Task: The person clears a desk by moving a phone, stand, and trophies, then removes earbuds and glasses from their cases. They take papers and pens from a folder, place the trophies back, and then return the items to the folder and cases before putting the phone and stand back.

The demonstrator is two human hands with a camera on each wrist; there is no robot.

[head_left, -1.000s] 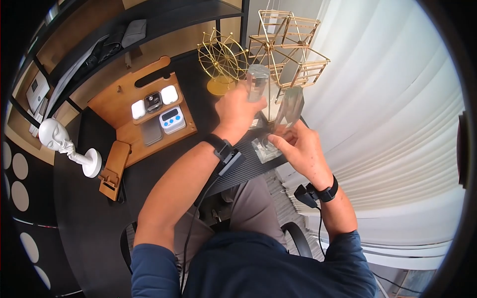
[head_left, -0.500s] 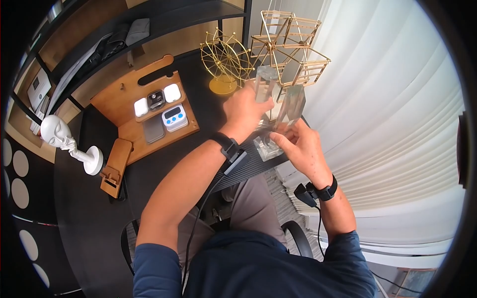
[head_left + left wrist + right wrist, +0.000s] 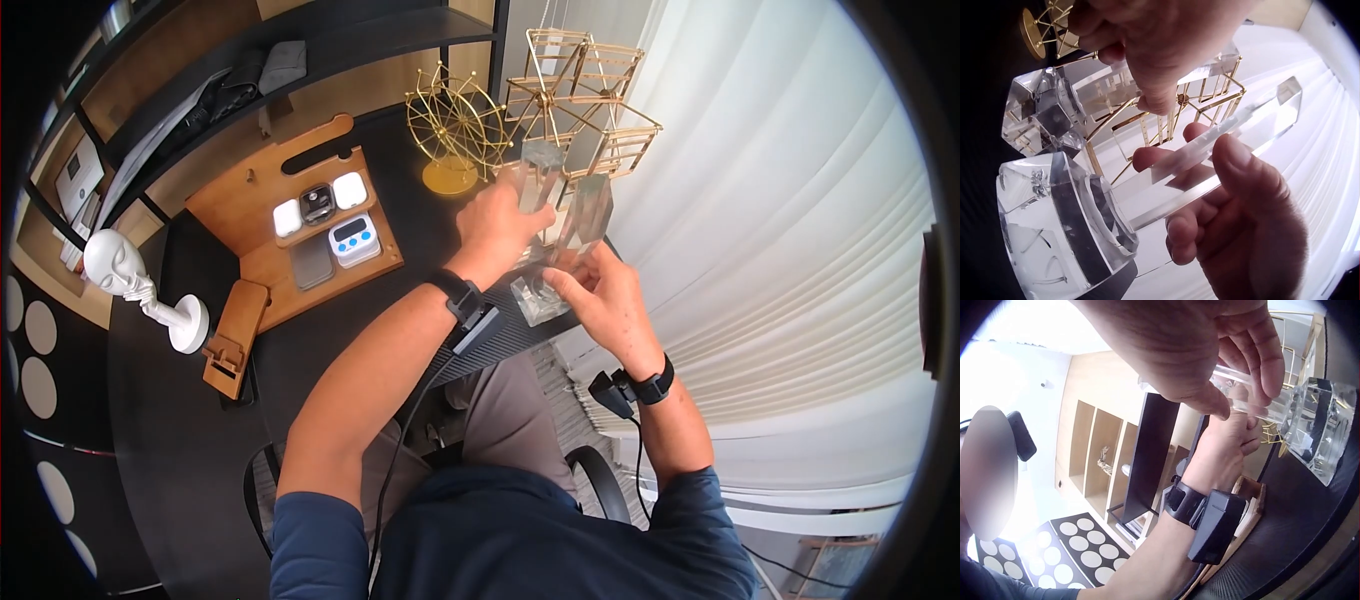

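Note:
Two clear crystal trophies stand side by side near the desk's right end, each a tall faceted column on a chunky block base. My left hand [image 3: 492, 232] grips the column of the left crystal trophy [image 3: 541, 160]. In the left wrist view its base [image 3: 1035, 115] lies right beside the other base [image 3: 1047, 219]. My right hand [image 3: 612, 305] holds the lower column of the right crystal trophy [image 3: 592, 205], thumb on the near side and fingers behind. The right wrist view shows that hand [image 3: 1191, 350] close above a clear block base [image 3: 1319, 428] on the black desk.
Behind the trophies stand a gold Ferris wheel ornament [image 3: 455, 125] and a larger gold-framed wheel [image 3: 580, 95]. To the left are a wooden organizer [image 3: 265, 185] holding small devices, a wooden phone stand [image 3: 236, 325] and a white head sculpture [image 3: 115, 265]. White curtains [image 3: 780, 250] hang at the right.
My left hand has shifted right with its crystal trophy, bringing it closer to the other one. My right hand keeps its hold in nearly the same spot.

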